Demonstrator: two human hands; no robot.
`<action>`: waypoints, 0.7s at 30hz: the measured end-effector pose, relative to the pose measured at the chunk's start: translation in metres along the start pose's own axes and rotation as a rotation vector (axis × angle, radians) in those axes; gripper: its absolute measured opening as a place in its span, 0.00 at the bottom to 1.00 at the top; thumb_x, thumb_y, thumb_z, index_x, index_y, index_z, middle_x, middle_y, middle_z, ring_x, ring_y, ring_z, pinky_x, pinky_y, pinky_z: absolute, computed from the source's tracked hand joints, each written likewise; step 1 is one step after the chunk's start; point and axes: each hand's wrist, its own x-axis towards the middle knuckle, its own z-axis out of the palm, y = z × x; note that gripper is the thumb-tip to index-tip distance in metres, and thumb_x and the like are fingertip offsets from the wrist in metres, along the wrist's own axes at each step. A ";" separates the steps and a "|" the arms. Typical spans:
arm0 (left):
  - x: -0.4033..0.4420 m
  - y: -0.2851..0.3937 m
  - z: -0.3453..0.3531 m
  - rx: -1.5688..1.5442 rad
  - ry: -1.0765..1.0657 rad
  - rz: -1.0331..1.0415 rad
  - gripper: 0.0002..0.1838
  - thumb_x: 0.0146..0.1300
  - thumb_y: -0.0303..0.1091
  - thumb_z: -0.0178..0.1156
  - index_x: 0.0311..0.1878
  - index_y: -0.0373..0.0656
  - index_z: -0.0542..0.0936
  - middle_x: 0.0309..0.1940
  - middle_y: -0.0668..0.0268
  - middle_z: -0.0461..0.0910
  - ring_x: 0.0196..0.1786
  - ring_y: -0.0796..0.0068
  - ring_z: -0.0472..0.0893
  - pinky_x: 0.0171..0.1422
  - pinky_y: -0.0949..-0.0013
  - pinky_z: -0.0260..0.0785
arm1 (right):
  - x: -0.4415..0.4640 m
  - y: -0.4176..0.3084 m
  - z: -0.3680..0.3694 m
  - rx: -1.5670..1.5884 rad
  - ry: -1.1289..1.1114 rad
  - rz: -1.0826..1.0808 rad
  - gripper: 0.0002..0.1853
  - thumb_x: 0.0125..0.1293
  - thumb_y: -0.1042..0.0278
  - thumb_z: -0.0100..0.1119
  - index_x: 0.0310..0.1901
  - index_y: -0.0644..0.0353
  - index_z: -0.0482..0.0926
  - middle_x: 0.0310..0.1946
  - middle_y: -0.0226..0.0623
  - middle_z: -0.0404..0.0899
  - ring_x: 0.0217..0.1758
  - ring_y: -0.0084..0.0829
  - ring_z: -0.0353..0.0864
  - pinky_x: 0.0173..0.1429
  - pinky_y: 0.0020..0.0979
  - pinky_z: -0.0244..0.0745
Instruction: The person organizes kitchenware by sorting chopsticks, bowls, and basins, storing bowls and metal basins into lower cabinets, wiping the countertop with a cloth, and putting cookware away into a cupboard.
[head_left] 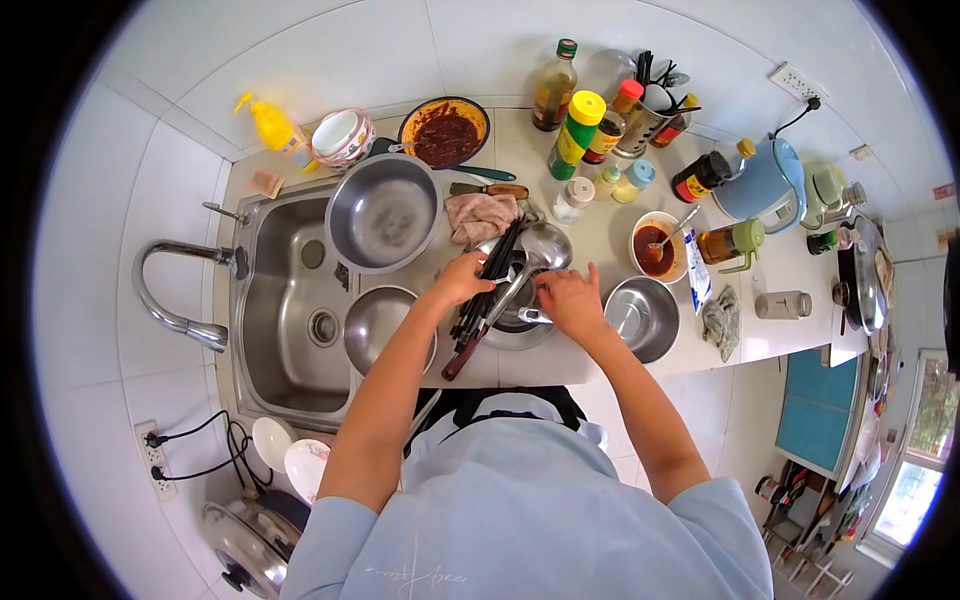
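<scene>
My left hand (462,281) is closed around a bundle of dark chopsticks (497,262) above a shallow metal bowl (525,338). A metal ladle (547,246) lies slanted across this bowl, its wooden handle end toward my body. To the right, my right hand (573,303) is over the bowl's rim, thumb and forefinger drawn together and little finger raised. What those fingertips hold, if anything, is hidden. Just below them a shiny metal handle (535,315) shows. Other utensils inside the bowl are partly covered by my hands.
At left are a sink (245,330) and faucet (150,290), with a large metal basin (384,212) overlapping the sink edge. Metal bowls (385,330) (642,318) flank my arms. A sauce bowl (658,248), seasoning bottles (577,133) and a blue kettle (768,180) stand behind and right.
</scene>
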 end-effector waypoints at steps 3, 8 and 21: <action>-0.006 -0.001 -0.006 0.029 0.097 0.057 0.27 0.47 0.34 0.64 0.52 0.38 0.69 0.40 0.57 0.76 0.43 0.64 0.76 0.47 0.68 0.67 | 0.000 0.001 -0.003 -0.005 0.005 0.001 0.11 0.55 0.63 0.52 0.41 0.50 0.75 0.36 0.32 0.76 0.47 0.32 0.72 0.63 0.53 0.47; -0.067 0.026 -0.066 -0.210 0.172 0.138 0.20 0.54 0.32 0.57 0.51 0.39 0.70 0.40 0.57 0.76 0.43 0.66 0.76 0.47 0.68 0.67 | 0.003 -0.001 -0.005 0.030 0.055 -0.006 0.10 0.55 0.64 0.52 0.40 0.49 0.76 0.35 0.31 0.77 0.45 0.31 0.74 0.63 0.51 0.47; -0.201 -0.153 -0.071 0.122 0.627 -0.385 0.25 0.54 0.41 0.58 0.50 0.34 0.68 0.32 0.54 0.77 0.33 0.65 0.77 0.41 0.66 0.70 | 0.010 -0.026 -0.008 0.095 0.102 -0.136 0.07 0.56 0.65 0.51 0.36 0.51 0.76 0.32 0.32 0.78 0.40 0.32 0.76 0.59 0.48 0.53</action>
